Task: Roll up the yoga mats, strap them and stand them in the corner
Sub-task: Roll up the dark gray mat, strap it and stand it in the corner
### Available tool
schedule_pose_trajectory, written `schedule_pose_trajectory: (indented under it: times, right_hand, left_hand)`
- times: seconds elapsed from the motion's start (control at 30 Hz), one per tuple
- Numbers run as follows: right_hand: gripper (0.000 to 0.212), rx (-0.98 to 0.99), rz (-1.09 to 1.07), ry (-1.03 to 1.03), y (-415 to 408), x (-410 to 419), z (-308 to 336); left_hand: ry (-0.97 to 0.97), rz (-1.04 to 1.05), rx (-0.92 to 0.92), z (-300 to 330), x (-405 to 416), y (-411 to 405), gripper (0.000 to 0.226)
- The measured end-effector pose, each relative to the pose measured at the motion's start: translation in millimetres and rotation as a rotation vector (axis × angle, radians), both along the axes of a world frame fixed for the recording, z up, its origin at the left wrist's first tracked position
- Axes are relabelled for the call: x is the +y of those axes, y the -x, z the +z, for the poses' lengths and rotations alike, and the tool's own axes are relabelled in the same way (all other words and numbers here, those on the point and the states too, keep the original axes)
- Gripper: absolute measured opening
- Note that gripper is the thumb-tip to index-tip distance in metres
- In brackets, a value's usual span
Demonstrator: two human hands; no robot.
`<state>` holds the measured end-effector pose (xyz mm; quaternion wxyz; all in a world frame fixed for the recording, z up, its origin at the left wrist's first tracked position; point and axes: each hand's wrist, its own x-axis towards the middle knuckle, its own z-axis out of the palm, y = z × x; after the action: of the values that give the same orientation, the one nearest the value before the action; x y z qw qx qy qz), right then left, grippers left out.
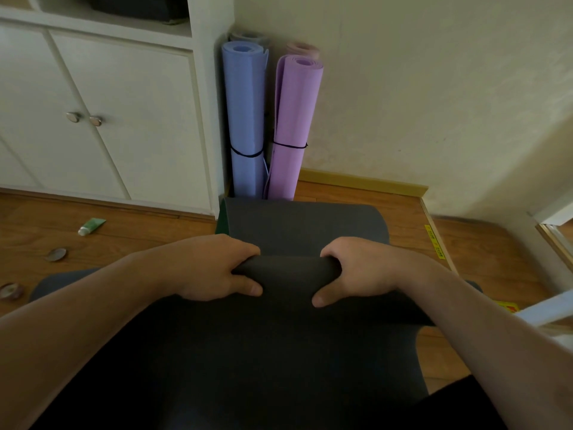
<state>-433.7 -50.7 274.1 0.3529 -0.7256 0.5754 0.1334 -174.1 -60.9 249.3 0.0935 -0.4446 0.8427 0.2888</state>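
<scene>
Corner: we saw blue mat and purple mat upright, strapped.
Grip: our left hand and right hand clasped the dark mat roll, thumbs near side.

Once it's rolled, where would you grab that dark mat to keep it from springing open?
Probably from above, both palms over the dark mat roll, spaced apart as the left hand and right hand sit now, thumbs tucked on the near side: it is long, soft, and lies crosswise.

Flat on the wooden floor: dark grey yoga mat, its near roll under left hand and right hand. Behind, upright in the corner: blue rolled mat left of purple rolled mat. Leftward: white cabinet, small green tube.
</scene>
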Motion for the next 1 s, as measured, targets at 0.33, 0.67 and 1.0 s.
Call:
schedule_pose_trajectory:
  times: [0.33, 0.67, 1.0]
  right_hand:
    - [0.046, 0.122, 0.077, 0.165, 2.2, 11.5, -2.1]
    - [0.031, 0.056, 0.132, 0.358, 5.9, 15.4, -8.3]
    - [0.037, 0.166, 0.051, 0.475, -4.6, 14.9, -4.5]
  left_hand:
    - [-0.024, -0.015, -0.013, -2.1, 1.8, 0.1, 0.017]
    - [-0.056, 0.054, -0.005, -3.7, -3.6, 1.3, 0.017]
    - [0.175, 0.144, -0.087, 2.3, -1.6, 1.8, 0.032]
